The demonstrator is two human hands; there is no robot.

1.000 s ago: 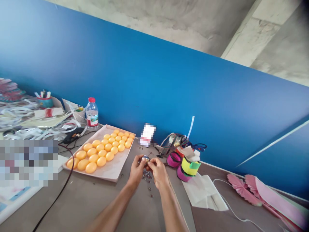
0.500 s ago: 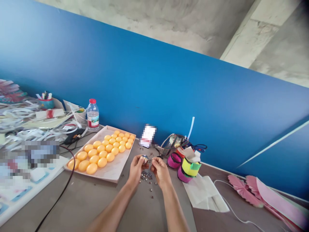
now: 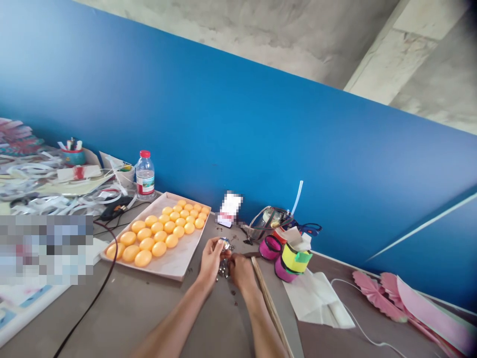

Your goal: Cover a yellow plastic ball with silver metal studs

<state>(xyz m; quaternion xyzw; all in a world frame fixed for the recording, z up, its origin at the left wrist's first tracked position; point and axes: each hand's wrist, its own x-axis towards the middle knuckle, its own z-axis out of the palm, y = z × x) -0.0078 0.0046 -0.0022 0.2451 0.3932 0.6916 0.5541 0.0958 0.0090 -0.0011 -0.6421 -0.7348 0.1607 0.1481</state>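
Near the middle of the grey table, my left hand (image 3: 211, 258) is closed on a small shiny, silvery object (image 3: 225, 243) held at its fingertips. Just to its right, my right hand (image 3: 241, 271) is lowered over a pile of small shiny metallic pieces (image 3: 223, 269), its fingers curled down. Whether it holds a piece is hidden. A few loose pieces (image 3: 234, 293) lie nearer the front of the pile. A pale, blurred strip (image 3: 270, 303) runs along the right side of my right forearm.
A shallow tray (image 3: 175, 271) with several orange balls (image 3: 143, 258) stands left of my hands. Behind it is a bottle (image 3: 145, 176). A phone (image 3: 228, 211) leans at the blue partition (image 3: 238, 124). Magenta and yellow rolls (image 3: 294, 258), white sheets (image 3: 320, 303) and pink pieces (image 3: 421, 303) lie right.
My right hand has moved down from beside the shiny object to the pile and turned its back upward. The pale strip has appeared by my right forearm. My left hand has barely moved.
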